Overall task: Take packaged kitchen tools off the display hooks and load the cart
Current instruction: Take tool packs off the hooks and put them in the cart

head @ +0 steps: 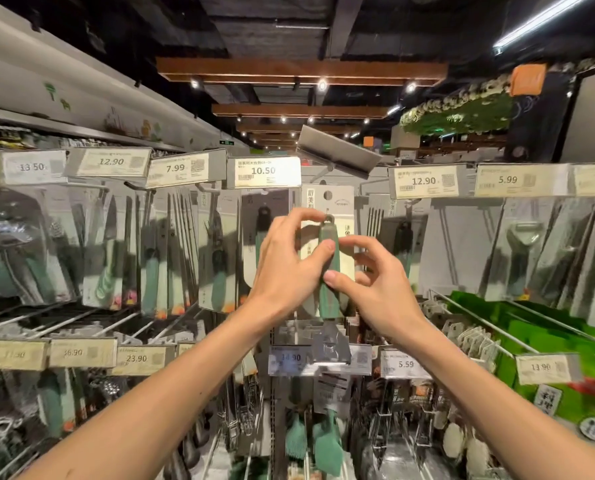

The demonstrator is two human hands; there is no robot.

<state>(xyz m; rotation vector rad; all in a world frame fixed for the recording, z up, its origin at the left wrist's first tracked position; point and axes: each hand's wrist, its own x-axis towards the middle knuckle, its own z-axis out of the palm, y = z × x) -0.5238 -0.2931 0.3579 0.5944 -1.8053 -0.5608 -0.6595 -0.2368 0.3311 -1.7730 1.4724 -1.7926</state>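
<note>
A packaged kitchen tool (pixel 330 299) with a green handle and a metal head hangs on a white card from a display hook (pixel 318 174) at the centre of the rack. My left hand (pixel 289 261) pinches the upper part of the handle with thumb and fingers. My right hand (pixel 379 285) pinches the handle lower down from the right side. The flip-up price tag holder (pixel 337 155) above this hook is tilted upward. The cart is out of sight.
Rows of packaged utensils (pixel 157 247) hang on hooks to the left and right, with price labels (pixel 263 171) along the rails. A lower row of hooks holds green silicone brushes (pixel 324 441). Green packages (pixel 545 337) fill the shelf at the right.
</note>
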